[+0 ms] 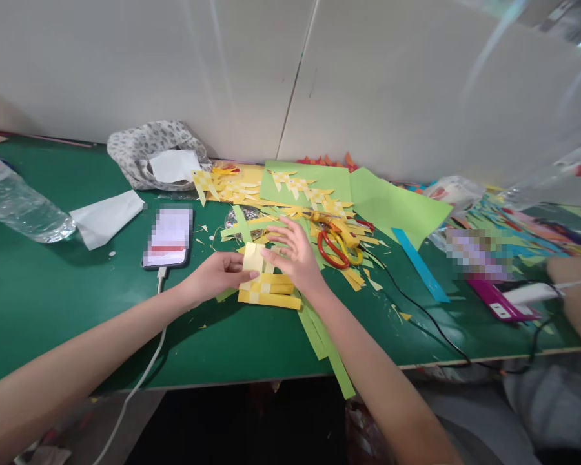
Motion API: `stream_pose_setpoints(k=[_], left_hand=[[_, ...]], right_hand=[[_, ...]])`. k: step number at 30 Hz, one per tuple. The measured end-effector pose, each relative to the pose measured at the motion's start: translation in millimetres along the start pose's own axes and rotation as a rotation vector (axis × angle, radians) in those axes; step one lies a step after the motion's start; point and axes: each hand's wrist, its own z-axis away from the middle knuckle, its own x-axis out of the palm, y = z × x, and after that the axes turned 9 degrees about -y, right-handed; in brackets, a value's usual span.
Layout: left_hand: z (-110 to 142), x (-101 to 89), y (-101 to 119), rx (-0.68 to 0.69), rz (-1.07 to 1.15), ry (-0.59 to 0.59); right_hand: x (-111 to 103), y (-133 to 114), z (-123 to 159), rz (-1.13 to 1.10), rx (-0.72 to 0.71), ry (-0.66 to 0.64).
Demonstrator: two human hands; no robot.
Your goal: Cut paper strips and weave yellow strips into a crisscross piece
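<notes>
My left hand [214, 276] pinches the left edge of a woven piece of yellow paper strips [270, 298], thumb on top. Pale yellow strips stand up from the weave, and bright yellow ones stick out to the right. Over its upper right side is my right hand [296, 253], fingers stretched and apart, the thumb tip against or just over a pale strip; contact there is hard to make out. Long green paper strips [322, 332] lie beneath my right wrist and reach past the table's front edge. Scissors with red and yellow handles [333, 250] rest just beyond my right hand.
Finished-looking woven yellow pieces [297, 184] lie on green sheets at the back. Left are a charging phone [169, 236], a clear bottle [24, 197] and a patterned cloth bag [126, 152]. Right are a blue strip [419, 265], a black cable [416, 307] and another person's arm [576, 303].
</notes>
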Motion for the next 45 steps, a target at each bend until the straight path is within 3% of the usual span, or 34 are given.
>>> stream_pose_setpoints(k=[6, 15, 22, 35, 40, 45], left_hand=[[1, -2.5, 3, -0.001, 0.064, -0.002], [0, -1.2, 0, 0.028, 0.066, -0.020], [-2, -4.0, -4, 0.038, 0.107, -0.037], [-1, -3.0, -1, 0.014, 0.010, 0.001], [-2, -3.9, -3, -0.025, -0.127, 0.098], [-3, -7.4, -4, 0.003, 0.040, 0.133]], right_hand=[[-12, -3, -2, -0.119, 0.245, -0.151], [-15, -3, -2, -0.343, 0.225, -0.148], [-18, -4, -2, -0.236, 0.343, -0.170], [-4, 1, -1, -0.137, 0.197, -0.125], [-3, -3, 0, -0.125, 0.174, -0.146], [-11, -6, 1, -0.068, 0.200, -0.192]])
